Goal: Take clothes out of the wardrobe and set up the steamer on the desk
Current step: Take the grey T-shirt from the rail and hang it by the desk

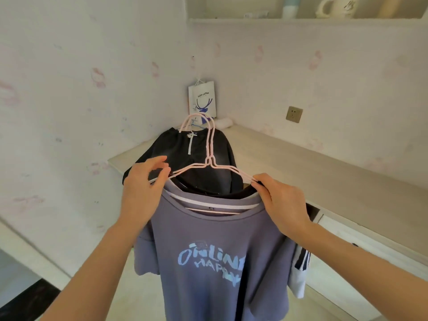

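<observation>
While two hands hold it up in front of a pale corner desk (289, 158), one grey-purple T-shirt (208, 239) hangs facing the camera, with light blue lettering on its chest. It hangs from what look like two pink wire hangers (209, 163) held together, their two hooks pointing up and away. The collar of one black garment (231, 193) shows just behind the T-shirt's neckline. One white garment with dark stripes (300, 274) peeks out behind the shirt's right side.

The left hand (143, 181) grips the left shoulder of the hangers, its fingers curled over the wire and its thumb closing in beneath. The right hand (280, 200) pinches the right shoulder of the hangers together with the shirt's neckline, its fingers bent tight.

One pair of dark shorts (185, 149) with a white drawstring lies flat on the desk, in the corner beyond the hangers. One white paper bag (202, 98) with a blue deer logo hangs on the wall above the shorts. One wall socket (294, 114) sits to the right of the bag. One white mug (333, 6) stands on a shelf (301, 20) at the top.
</observation>
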Demonstrator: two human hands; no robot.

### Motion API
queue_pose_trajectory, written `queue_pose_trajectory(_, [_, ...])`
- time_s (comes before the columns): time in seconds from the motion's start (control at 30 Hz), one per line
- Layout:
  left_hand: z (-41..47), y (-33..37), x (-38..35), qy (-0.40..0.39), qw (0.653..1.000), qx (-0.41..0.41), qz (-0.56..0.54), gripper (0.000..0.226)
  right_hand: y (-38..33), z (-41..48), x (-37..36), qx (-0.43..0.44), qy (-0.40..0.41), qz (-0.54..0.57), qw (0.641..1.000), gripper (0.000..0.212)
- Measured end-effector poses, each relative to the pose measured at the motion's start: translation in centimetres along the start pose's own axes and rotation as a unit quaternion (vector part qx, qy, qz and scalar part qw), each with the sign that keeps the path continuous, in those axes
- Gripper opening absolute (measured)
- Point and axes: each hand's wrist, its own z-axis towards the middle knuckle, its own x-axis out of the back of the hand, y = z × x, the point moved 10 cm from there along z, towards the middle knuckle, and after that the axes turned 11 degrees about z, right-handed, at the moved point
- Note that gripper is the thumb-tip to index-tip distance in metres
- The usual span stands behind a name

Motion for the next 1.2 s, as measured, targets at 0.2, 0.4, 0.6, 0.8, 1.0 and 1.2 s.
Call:
queue_pose_trajectory(0.2, [4.7,-4.4,-6.3,-0.113,0.991,-0.008,0.072,0.05,3.7,5.7,-1.6,-0.001,-0.007,0.013,1.0,0.029])
queue_pose_trajectory(0.4, [7.8,-6.2,-8.0,-0.089,0.99,-0.013,0.107,0.044,5.3,9.6,-4.6,-0.004,-0.036,0.033,0.999,0.029])
queue_pose_trajectory(0.6, [12.2,-7.4,-7.0,0.025,0.995,-0.029,0.095,0.024,5.7,15.1,-6.6,0.022,-0.014,0.043,0.999,0.029])
queue_pose_trajectory(0.8, [20.4,-7.2,-5.7,0.124,0.989,-0.06,0.06,0.02,4.5,23.1,-7.8,0.113,0.076,0.003,0.991,0.031])
queue_pose_trajectory(1.0, [29.6,-8.3,-6.0,0.154,0.982,-0.088,0.06,0.022,5.6,31.8,-10.5,0.064,0.093,-0.019,0.993,0.033])
queue_pose_trajectory(1.2, [36.3,-10.6,-8.4,0.154,0.982,-0.096,0.053,0.021,7.1,37.5,-14.1,0.029,0.097,-0.023,0.995,0.023])
